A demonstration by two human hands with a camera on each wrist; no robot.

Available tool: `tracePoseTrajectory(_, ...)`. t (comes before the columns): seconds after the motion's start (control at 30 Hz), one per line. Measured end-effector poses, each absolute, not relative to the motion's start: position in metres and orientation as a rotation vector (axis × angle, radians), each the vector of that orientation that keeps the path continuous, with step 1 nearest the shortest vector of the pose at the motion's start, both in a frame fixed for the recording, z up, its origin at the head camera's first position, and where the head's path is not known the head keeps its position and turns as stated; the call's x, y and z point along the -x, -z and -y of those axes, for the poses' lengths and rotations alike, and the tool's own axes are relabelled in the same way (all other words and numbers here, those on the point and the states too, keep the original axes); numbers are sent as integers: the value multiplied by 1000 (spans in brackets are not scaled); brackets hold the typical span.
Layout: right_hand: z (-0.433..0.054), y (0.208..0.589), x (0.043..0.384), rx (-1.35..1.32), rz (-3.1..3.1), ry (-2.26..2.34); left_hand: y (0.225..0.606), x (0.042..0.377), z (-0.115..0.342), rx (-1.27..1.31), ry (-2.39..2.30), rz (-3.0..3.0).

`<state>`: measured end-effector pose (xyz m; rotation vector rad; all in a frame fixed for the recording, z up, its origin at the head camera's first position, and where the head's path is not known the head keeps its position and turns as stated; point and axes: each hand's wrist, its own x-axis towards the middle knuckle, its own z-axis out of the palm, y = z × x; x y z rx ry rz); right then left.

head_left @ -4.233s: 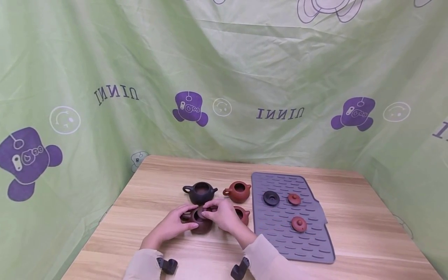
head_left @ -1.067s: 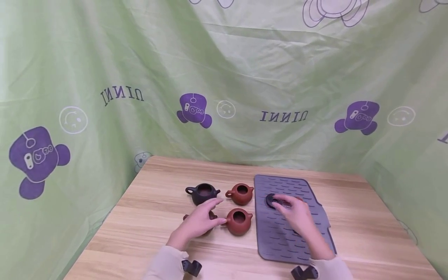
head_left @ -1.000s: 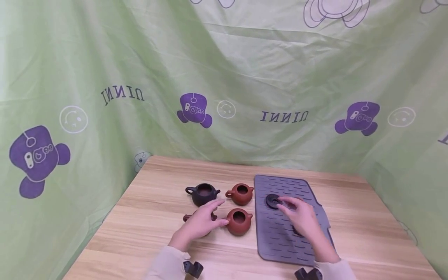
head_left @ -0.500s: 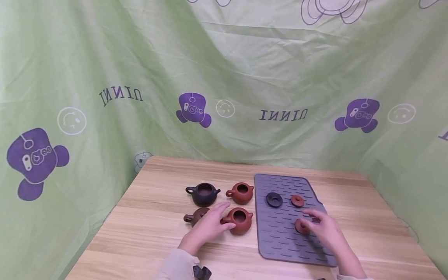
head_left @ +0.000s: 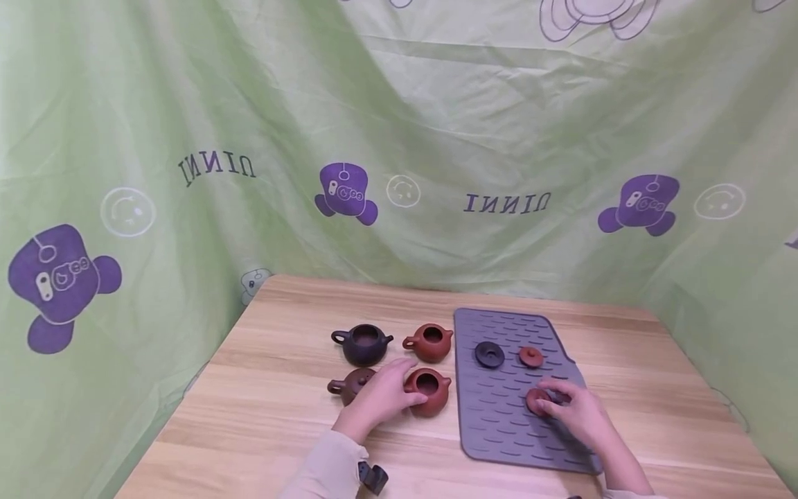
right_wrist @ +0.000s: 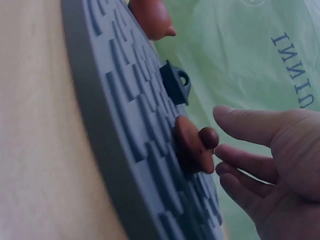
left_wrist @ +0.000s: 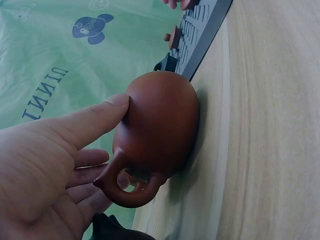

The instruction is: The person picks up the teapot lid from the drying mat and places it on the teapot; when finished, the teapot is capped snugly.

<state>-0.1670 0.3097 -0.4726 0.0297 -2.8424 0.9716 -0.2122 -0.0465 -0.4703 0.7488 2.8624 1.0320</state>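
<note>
Near the table's front, my left hand [head_left: 406, 381] rests against the left side of a lidless red-brown teapot [head_left: 427, 392]. In the left wrist view its straight thumb [left_wrist: 100, 117] touches the teapot's body [left_wrist: 160, 127] while the other fingers lie behind the handle. My right hand [head_left: 551, 398] hovers over a red lid [head_left: 535, 402] lying on the grey ribbed mat [head_left: 499, 423]. The right wrist view shows my spread fingers [right_wrist: 245, 160] just beside the lid's knob [right_wrist: 208, 138], not closed round it.
Three more lidless teapots stand left of the mat: black [head_left: 363, 344], red [head_left: 430, 342] and dark brown [head_left: 350, 385]. A black lid [head_left: 489, 354] and a small red lid [head_left: 530, 356] lie at the mat's far end. Green printed cloth hangs round the table.
My right hand left the black lid and drew back to the nearer red lid. My left hand slid from the dark brown teapot to the red-brown one.
</note>
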Motion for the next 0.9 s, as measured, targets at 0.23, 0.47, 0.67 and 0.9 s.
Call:
tracePoseTrajectory(0.23, -312, 482, 168, -14, 2830, -995, 470, 213, 47, -809, -987, -2857)
tracePoseTrajectory(0.47, -314, 487, 169, 26, 2840, -1053, 471, 209, 45, -766, -1029, -2854)
tracePoseTrajectory(0.67, -315, 489, 170, 72, 2831, -1111, 473, 206, 45, -724, -1069, -2867)
tracePoseTrajectory(0.9, -308, 482, 172, 59, 2798, -1115, 474, 207, 48, -691, -1105, -2822)
